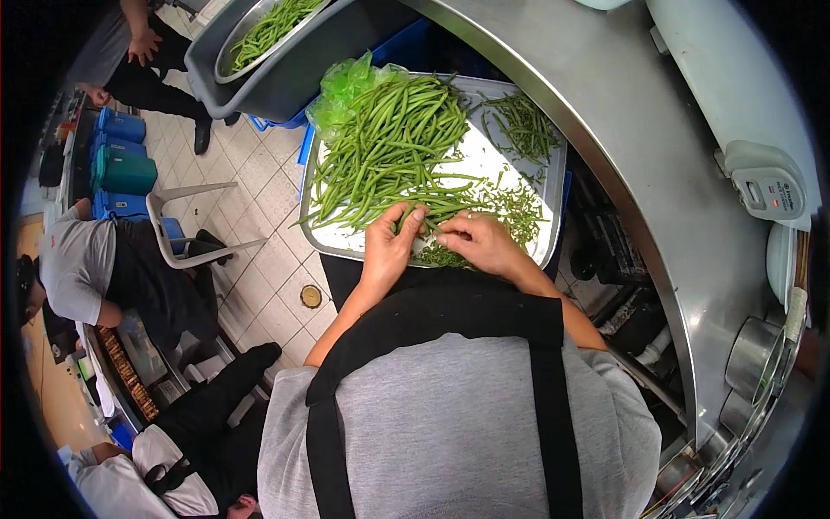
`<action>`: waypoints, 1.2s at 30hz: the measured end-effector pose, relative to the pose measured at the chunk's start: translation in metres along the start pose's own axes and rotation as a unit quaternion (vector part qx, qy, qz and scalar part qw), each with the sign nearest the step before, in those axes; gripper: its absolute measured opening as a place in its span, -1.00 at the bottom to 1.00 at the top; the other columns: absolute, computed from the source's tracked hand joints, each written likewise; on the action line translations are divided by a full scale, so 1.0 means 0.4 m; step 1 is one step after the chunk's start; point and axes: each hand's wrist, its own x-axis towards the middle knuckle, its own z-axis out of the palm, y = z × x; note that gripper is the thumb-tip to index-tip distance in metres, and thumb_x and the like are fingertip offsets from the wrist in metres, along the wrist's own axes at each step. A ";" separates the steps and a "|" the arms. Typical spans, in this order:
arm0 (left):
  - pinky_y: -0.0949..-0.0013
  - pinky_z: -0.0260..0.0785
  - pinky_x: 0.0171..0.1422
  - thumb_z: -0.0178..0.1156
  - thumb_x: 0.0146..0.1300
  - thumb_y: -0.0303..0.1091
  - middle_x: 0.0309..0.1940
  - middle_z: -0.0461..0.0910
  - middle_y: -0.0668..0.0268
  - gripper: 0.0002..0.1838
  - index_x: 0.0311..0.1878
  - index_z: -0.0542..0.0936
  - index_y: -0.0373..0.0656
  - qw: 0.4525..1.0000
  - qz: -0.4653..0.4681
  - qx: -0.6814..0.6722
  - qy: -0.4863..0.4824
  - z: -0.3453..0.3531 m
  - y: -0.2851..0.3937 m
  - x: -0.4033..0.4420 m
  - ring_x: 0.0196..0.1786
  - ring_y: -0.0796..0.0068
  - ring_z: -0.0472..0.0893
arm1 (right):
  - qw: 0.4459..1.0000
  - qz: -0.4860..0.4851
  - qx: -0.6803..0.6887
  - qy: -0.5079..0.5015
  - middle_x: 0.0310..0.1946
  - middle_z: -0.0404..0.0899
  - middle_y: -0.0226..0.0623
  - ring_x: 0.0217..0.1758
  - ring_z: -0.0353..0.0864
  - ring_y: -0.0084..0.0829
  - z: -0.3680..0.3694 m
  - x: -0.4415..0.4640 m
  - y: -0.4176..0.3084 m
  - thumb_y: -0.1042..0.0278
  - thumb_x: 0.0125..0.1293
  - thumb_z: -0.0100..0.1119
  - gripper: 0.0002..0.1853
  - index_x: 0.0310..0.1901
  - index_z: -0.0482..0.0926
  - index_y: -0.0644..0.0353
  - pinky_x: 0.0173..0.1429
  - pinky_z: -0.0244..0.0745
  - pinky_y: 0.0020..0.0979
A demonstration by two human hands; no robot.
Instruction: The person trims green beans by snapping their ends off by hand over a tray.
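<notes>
A metal tray (553,195) lies in front of me with a large pile of green beans (398,130) on its left and middle. Short trimmed bean ends (514,212) are scattered on its right, and darker, thin beans (523,125) lie in the far right corner. My left hand (393,238) pinches green beans at the near edge of the pile. Close beside it, my right hand (484,242) has its fingers closed at the bean ends. A green plastic bag (350,86) sits at the tray's far left corner.
A grey bin (298,73) holds a metal bowl of beans at the upper left. A steel counter (622,130) curves along the right. A grey frame (160,216) stands on the tiled floor at left, near several people (82,259) and lidded bins (125,173).
</notes>
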 end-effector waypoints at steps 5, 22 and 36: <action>0.64 0.01 -0.53 0.13 0.37 -0.27 -0.47 0.51 0.49 -0.79 -0.13 0.60 -0.23 0.999 -0.006 -0.031 0.025 -0.007 0.000 -0.005 -0.57 0.82 0.24 | 0.998 0.056 0.029 -0.011 -0.49 0.56 -0.19 -0.45 0.55 -0.32 0.000 0.002 -0.011 0.29 0.25 0.16 -0.79 -0.22 0.65 0.23 -0.32 0.43 -0.34; 0.64 0.08 -0.51 0.05 0.42 -0.21 -0.38 0.52 0.43 -0.77 -0.21 0.55 -0.16 0.979 0.035 -0.133 0.149 -0.087 0.011 -0.010 -0.50 0.78 0.35 | 0.992 -0.049 -0.097 0.055 -0.34 0.56 -0.16 -0.28 0.59 -0.15 0.020 0.096 -0.037 0.25 0.22 0.15 -0.81 -0.29 0.59 0.20 -0.15 0.48 -0.20; 0.66 0.01 -0.54 0.01 0.44 -0.26 -0.43 0.52 0.34 -0.79 -0.15 0.50 -0.22 0.968 0.056 -0.210 0.126 -0.043 0.009 -0.032 -0.55 0.77 0.31 | 0.995 -0.029 0.095 -0.013 -0.51 0.50 -0.34 -0.46 0.48 -0.51 0.073 0.106 -0.032 0.40 0.26 0.07 -0.85 -0.31 0.60 0.28 -0.36 0.39 -0.48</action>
